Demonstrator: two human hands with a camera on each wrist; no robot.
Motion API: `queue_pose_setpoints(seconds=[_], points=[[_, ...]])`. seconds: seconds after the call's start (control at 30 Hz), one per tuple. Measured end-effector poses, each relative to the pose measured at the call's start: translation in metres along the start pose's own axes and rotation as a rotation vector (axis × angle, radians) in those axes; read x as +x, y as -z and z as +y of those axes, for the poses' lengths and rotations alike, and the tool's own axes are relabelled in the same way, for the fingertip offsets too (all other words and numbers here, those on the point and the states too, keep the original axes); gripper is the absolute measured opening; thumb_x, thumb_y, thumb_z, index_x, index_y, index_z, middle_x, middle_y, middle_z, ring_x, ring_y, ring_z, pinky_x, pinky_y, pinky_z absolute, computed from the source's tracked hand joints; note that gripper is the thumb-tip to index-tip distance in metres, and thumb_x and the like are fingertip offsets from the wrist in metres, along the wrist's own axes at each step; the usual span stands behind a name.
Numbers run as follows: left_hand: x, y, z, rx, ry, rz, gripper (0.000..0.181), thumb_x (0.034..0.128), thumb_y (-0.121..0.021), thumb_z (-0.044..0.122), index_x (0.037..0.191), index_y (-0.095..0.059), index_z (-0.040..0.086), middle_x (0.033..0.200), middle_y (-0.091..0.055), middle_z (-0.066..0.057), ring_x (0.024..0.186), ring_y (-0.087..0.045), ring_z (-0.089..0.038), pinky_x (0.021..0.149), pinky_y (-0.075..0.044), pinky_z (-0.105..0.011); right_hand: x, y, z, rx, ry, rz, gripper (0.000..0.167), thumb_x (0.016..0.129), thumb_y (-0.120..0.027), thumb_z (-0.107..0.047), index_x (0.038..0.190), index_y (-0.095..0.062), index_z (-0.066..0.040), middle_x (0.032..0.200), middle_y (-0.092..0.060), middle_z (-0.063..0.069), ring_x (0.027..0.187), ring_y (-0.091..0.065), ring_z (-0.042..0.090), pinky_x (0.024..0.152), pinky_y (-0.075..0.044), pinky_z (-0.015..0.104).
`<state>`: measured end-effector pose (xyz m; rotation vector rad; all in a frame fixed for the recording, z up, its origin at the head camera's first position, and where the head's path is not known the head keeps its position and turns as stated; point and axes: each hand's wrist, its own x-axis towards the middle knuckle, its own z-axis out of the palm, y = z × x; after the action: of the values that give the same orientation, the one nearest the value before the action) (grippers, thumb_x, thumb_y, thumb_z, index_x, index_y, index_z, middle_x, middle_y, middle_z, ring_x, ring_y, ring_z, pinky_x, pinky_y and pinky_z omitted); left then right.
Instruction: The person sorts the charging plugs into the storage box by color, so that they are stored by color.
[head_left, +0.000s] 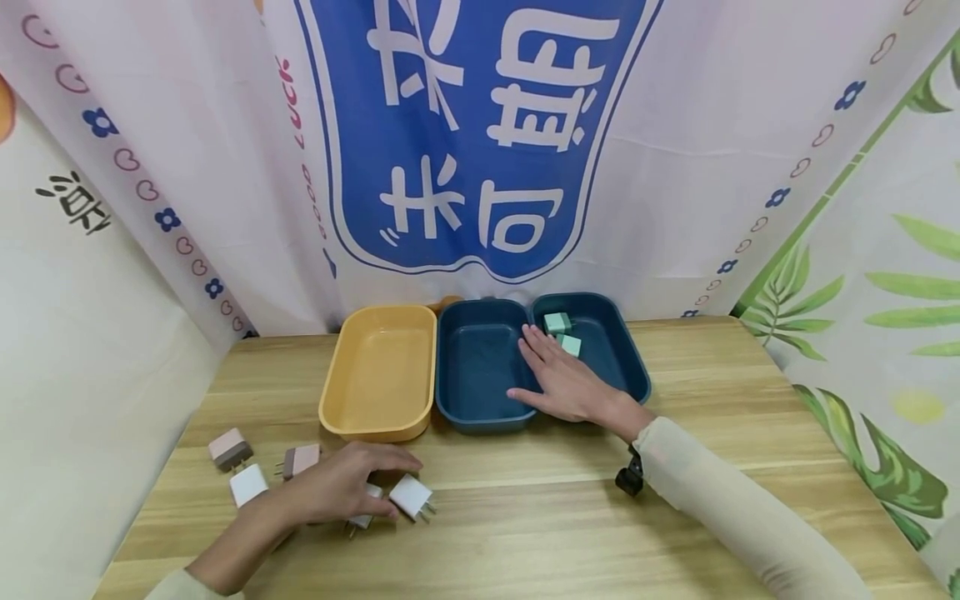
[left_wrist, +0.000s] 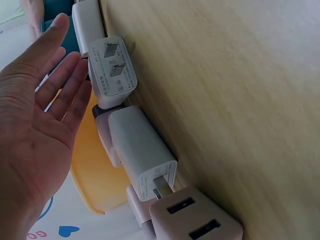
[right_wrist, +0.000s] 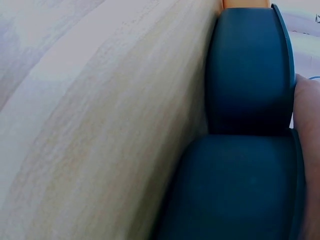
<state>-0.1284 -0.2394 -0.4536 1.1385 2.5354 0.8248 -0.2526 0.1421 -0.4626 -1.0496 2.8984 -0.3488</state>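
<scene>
My left hand [head_left: 341, 483] hovers low over several plug chargers on the table, fingers loosely spread with nothing in them. Just off its fingertips lies a white charger [head_left: 411, 497], prongs toward me; a second white charger [head_left: 362, 518] is partly hidden beneath the hand. In the left wrist view, a white charger [left_wrist: 112, 75] shows its two flat prongs beside the fingers. My right hand [head_left: 562, 379] reaches over the two dark blue bins, fingers extended and holding nothing visible. Two mint-green chargers [head_left: 557, 323] sit in the right blue bin [head_left: 618, 367], one partly behind its fingers.
Left of the left hand lie a pink-and-brown charger [head_left: 230, 448], a white charger [head_left: 248, 483] and a pink charger [head_left: 302, 459]. A yellow bin [head_left: 378, 432] stands beside the middle blue bin [head_left: 483, 425]. Behind them hangs a printed curtain [head_left: 465, 275].
</scene>
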Motion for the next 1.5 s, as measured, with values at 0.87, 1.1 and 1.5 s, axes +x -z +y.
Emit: queue_pose_setpoints(seconds=[0.87,1.1,1.5], points=[[0.0080,-0.0046,-0.0042,0.022,-0.043,-0.049,0.038,0.0857,-0.090,0.015,0.121,-0.077,0.016,0.119,-0.074,0.009,0.109,-0.066,-0.004,0.091,-0.059,-0.028,-0.0005,-0.0016,0.0010,-0.007,0.007,0.012,0.097,0.105,-0.045,-0.068,0.165,-0.021,0.004,0.176,-0.007,0.021,0.164,-0.002,0.030,0.131,-0.016,0.055],[0.0081,-0.0059,-0.0023,0.040,-0.048,-0.046,0.038,0.0850,-0.090,0.013,0.121,-0.077,0.016,0.119,-0.074,0.008,0.109,-0.067,-0.005,0.092,-0.059,-0.029,-0.0016,-0.0008,0.0004,-0.002,0.007,0.016,0.097,0.105,-0.045,-0.069,0.165,-0.021,0.003,0.177,-0.007,0.021,0.164,-0.002,0.030,0.131,-0.016,0.055],[0.0072,-0.0083,-0.0011,0.042,-0.047,-0.025,0.036,0.0846,-0.091,0.015,0.118,-0.078,0.019,0.116,-0.073,0.010,0.108,-0.067,-0.005,0.091,-0.059,-0.029,-0.0014,-0.0019,-0.0001,0.020,0.006,0.028,0.096,0.105,-0.047,-0.067,0.165,-0.022,0.004,0.176,-0.008,0.021,0.164,-0.004,0.031,0.131,-0.015,0.056]])
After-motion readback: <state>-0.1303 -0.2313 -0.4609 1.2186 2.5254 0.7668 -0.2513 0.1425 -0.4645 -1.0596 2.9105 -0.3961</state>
